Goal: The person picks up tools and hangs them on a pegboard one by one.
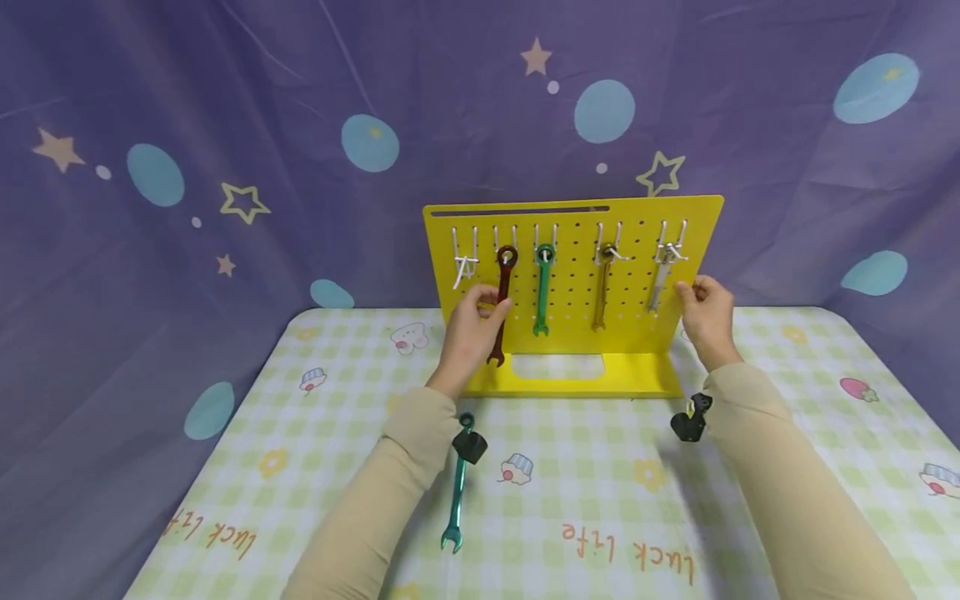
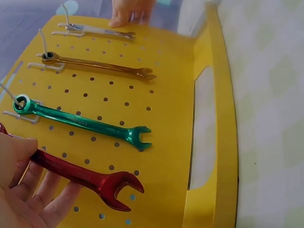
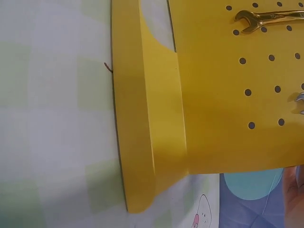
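My left hand (image 1: 471,332) pinches a dark red combination wrench (image 2: 71,171) between thumb and fingers, in front of a yellow pegboard (image 1: 633,333). The wrench's ring end is at a white hook, whose tip shows through the ring; its open jaw points down. To its right hang a green wrench (image 1: 543,292), a gold wrench (image 1: 602,292) and a silver wrench (image 1: 661,279), each by its ring end. My right hand (image 1: 708,321) holds the board's right edge, thumb at the front side and the other fingers partly hidden.
A teal wrench (image 1: 457,496) lies on the checked tablecloth (image 1: 585,500), beside my left forearm. Another white hook (image 1: 465,267) sticks out at the board's far left. The board's base (image 1: 637,379) rests on the cloth, with a purple curtain (image 1: 480,100) behind.
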`<state>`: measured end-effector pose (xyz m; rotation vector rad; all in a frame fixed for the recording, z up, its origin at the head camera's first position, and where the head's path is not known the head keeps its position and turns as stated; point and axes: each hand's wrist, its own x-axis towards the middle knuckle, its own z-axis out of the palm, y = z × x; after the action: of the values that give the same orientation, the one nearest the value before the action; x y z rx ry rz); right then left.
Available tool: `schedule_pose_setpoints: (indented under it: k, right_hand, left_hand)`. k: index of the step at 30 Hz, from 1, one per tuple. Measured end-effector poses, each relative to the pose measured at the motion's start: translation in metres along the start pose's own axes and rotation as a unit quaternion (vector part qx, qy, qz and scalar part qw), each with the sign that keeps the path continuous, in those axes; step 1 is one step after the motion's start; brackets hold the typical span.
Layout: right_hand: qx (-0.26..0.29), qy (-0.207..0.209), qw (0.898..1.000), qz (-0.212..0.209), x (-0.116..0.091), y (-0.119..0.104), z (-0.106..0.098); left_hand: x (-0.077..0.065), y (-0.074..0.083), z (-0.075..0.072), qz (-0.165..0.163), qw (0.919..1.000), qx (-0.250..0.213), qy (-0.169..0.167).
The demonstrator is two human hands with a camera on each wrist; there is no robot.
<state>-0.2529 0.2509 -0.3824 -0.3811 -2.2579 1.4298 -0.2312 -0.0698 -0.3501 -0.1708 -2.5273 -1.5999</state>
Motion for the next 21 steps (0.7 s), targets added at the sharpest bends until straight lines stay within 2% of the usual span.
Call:
schedule_pose_setpoints:
  k: [8,14,18,21]
  right_hand:
    - [0.003,-0.001,1.000,-0.001,-0.001,-0.003,-0.002]
    - [0.006,0.009,1.000,-0.003,0.000,-0.002,-0.005]
    - [0.018,0.005,1.000,-0.005,0.001,-0.001,-0.002]
    - [0.015,0.000,1.000,-0.002,0.001,0.000,0.000]
  left_hand:
    - [0.012,-0.003,0.004,-0.018,0.9998,0.002,0.000]
    - [0.019,-0.007,0.007,-0.015,0.9999,-0.004,-0.002]
    - [0.020,-0.012,0.007,-0.021,0.9997,-0.009,0.000]
    - [0.018,-0.020,0.006,-0.030,0.9995,0.002,-0.012]
